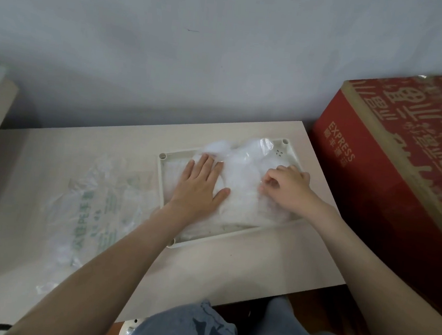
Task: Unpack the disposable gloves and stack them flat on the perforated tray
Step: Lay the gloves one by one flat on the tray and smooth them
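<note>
Gloves (243, 180), thin, limp, slippery film, lie heaped in the perforated tray (283, 146). The left grip (199, 184) presses flat with fingers straight, while the right grip (284, 189) seemingly pinches an edge, the best place to lift.

only readable txt is "EXPRESS" in gold on the red cardboard box (391, 166); green print on the plastic bag (96, 210) is too blurry tbh
</note>
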